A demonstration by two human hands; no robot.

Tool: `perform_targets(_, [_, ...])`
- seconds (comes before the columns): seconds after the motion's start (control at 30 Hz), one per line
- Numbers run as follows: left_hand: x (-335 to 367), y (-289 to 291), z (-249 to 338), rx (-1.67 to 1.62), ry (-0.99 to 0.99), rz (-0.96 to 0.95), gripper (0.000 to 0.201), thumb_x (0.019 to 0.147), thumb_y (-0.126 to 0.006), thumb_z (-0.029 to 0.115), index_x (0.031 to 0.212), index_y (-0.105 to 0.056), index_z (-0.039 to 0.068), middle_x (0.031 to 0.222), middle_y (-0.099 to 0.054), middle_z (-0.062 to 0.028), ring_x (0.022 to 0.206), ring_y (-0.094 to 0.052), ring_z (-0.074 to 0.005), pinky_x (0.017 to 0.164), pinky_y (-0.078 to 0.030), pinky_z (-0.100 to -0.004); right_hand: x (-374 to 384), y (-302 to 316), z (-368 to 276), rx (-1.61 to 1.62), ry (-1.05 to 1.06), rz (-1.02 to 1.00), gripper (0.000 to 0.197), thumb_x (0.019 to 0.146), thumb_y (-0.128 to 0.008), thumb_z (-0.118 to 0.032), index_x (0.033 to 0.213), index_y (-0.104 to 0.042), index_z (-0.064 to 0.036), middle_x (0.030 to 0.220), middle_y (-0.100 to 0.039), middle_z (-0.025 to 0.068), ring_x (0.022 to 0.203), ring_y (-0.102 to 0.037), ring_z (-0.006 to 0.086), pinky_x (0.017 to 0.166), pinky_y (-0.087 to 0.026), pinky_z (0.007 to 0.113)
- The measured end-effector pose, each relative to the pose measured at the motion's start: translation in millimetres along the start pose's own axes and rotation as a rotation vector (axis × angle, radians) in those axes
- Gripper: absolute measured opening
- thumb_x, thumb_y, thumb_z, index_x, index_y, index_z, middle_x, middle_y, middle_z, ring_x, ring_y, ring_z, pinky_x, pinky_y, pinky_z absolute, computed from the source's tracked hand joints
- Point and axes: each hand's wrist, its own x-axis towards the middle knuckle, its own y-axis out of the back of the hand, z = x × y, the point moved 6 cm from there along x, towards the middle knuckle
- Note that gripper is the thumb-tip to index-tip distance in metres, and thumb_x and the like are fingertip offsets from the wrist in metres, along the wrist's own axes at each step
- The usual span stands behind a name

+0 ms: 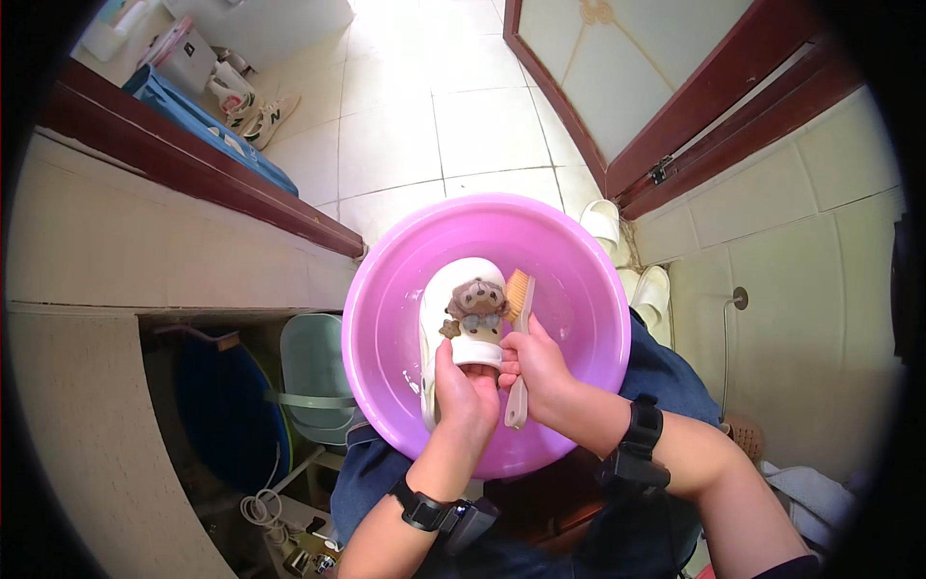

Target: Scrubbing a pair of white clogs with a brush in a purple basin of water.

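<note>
White clog (473, 345), within pink basin (359, 299), slightly nearer its left edge.
Left hand (467, 398) curled around clog's opening; right hand (542, 365) closed on brush (527, 303); apparently scrubbing; next stroke calls for clog steady, bristles (516, 286) pressed.

Both arms reach forward, bare below the short dark sleeve at the right, and cross the near rim of the basin (391, 431). The left forearm (391, 538) slants inward; the left hand (467, 394) is turned palm up, thumb pointing toward the far rim, its fingers partly hidden as they grip. The right elbow bends outward, and the right forearm (600, 415) angles in toward the left. The right hand (542, 367) has its fingers curled in a closed grip, just beside the left. The legs (666, 381) flank the basin.
</note>
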Motion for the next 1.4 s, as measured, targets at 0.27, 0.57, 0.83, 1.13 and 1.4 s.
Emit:
perform_targets(0.27, [-8.7, -3.6, 0.1, 0.033, 0.044, -0.05, 0.042, 0.095, -0.037, 0.037, 0.118, -0.047, 0.003, 0.107, -0.056, -0.0133, 0.09, -0.058, -0.0242, 0.063, -0.05, -0.04, -3.2, -3.0, -0.7, 0.032, 0.035, -0.074, 0.063, 0.084, -0.039, 0.002, 0.139, -0.027, -0.0256, 0.064, -0.034, -0.0026, 0.046, -0.032, 0.0048, 0.038, -0.029, 0.019])
perform_targets(0.57, [-8.5, -2.0, -3.5, 0.091, 0.093, -0.042, 0.042, 0.095, -0.04, 0.039, 0.117, -0.047, 0.003, 0.106, -0.054, -0.0133, 0.089, -0.058, -0.023, 0.063, -0.051, -0.0357, -0.6, -4.7, 2.1, 0.062, 0.045, -0.007, 0.068, 0.083, -0.039, 0.003, 0.143, -0.021, -0.0255, 0.063, -0.033, -0.0025, 0.046, -0.032, 0.0049, 0.038, -0.028, 0.019])
perform_targets(0.83, [-2.1, -16.9, -0.5, 0.022, 0.098, -0.049, 0.038, 0.093, -0.046, 0.034, 0.113, -0.048, 0.002, 0.095, -0.057, -0.0126, 0.071, -0.057, -0.0195, 0.052, -0.048, -0.0299, 8.2, -10.9, -7.4, 0.077, 0.038, 0.034, 0.071, 0.083, -0.04, 0.002, 0.145, -0.019, -0.0247, 0.064, -0.034, -0.0021, 0.046, -0.032, 0.0051, 0.038, -0.029, 0.02])
perform_targets(1.13, [9.2, -21.0, -3.9, 0.044, 0.152, -0.058, 0.027, 0.092, -0.052, 0.026, 0.093, -0.051, -0.001, 0.066, -0.055, -0.0102, 0.048, -0.051, -0.0174, 0.04, -0.041, -0.0243, 17.3, -14.2, -11.0, 0.073, 0.008, 0.072, 0.069, 0.083, -0.04, 0.002, 0.144, -0.018, -0.0234, 0.063, -0.034, -0.0016, 0.045, -0.033, 0.0056, 0.037, -0.028, 0.02])
perform_targets(1.4, [12.6, -15.7, -3.2, 0.095, 0.146, -0.034, 0.024, 0.091, -0.052, 0.022, 0.094, -0.051, -0.002, 0.068, -0.056, -0.0106, 0.049, -0.053, -0.0182, 0.041, -0.042, -0.0256, 26.9, -10.2, -4.8, 0.094, -0.018, 0.024, 0.069, 0.084, -0.039, 0.003, 0.143, -0.019, -0.0242, 0.063, -0.034, -0.0018, 0.045, -0.033, 0.0058, 0.036, -0.028, 0.02])
